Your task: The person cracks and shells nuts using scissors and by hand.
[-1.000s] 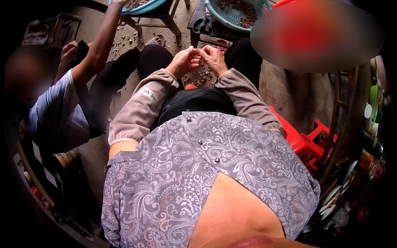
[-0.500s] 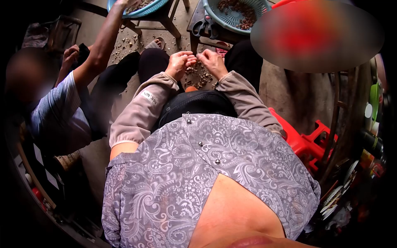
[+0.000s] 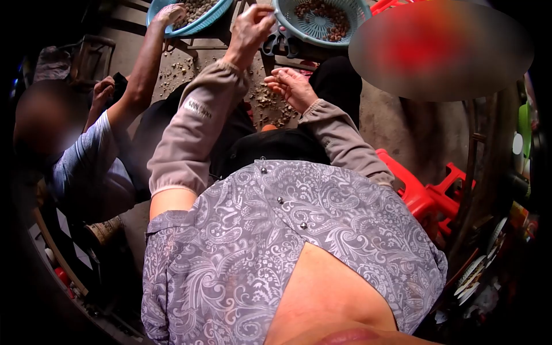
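Observation:
My left hand [image 3: 251, 35] is raised at the left rim of a light-blue plastic basket [image 3: 282, 20], fingertips pinched together. Whatever is between them is too small to make out. Reddish-brown kernels [image 3: 336, 26] lie inside that basket. Lower down, between my knees, my right hand [image 3: 292, 89] is turned partly upward with its fingers curled in. Its contents, if any, I cannot make out. Beneath my hands, broken shell pieces [image 3: 267, 103] litter the floor. Black-handled scissors [image 3: 282, 43] are beside the basket on its stand.
A co-worker sits at my left, one hand [image 3: 171, 14] in another blue basket [image 3: 198, 26] full of pale, unshelled-looking nuts [image 3: 195, 10]. Red plastic stools [image 3: 425, 198] stand at my right. More shell bits [image 3: 175, 72] are scattered on the floor toward the co-worker.
My left hand has moved up and forward from beside my right hand to the basket rim. My right hand has stayed near its place, turning slightly palm-up.

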`<action>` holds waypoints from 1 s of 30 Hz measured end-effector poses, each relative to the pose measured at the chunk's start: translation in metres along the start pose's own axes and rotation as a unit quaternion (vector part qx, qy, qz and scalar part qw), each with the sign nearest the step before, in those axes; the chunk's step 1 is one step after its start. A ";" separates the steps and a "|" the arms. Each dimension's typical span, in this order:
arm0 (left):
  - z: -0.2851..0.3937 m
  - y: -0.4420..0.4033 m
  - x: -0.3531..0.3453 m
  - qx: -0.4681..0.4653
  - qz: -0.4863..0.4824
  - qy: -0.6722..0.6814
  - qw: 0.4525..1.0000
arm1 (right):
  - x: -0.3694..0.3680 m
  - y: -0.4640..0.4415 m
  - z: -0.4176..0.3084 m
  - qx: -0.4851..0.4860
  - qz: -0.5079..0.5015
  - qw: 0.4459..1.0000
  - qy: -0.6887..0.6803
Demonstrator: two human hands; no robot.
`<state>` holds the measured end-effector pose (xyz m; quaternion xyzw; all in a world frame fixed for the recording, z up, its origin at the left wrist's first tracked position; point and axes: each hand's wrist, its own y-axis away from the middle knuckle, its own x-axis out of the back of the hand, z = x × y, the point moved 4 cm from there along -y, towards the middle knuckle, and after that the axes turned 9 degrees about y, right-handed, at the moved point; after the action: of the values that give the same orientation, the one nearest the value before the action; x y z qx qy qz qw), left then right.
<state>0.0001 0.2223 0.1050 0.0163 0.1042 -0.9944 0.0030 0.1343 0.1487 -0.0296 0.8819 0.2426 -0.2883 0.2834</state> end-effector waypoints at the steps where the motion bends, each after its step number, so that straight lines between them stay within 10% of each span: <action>1: -0.017 0.019 0.007 0.041 -0.010 -0.034 0.999 | 0.006 -0.002 0.000 0.005 -0.004 1.000 -0.018; 8: -0.071 0.107 0.011 0.226 0.013 0.062 0.972 | 0.003 0.001 0.002 0.024 0.005 0.999 -0.048; 18: -0.107 0.016 0.003 -0.064 -0.022 -0.378 0.923 | 0.031 -0.002 0.007 0.088 0.125 0.988 0.027; 30: -0.150 -0.019 -0.031 0.258 -0.077 -0.499 0.824 | 0.041 -0.001 0.009 0.063 0.163 0.983 0.052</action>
<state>0.0360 0.2724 -0.0361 -0.4902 -0.1705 -0.8544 -0.0260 0.1598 0.1546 -0.0627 0.9395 0.0918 -0.2069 0.2572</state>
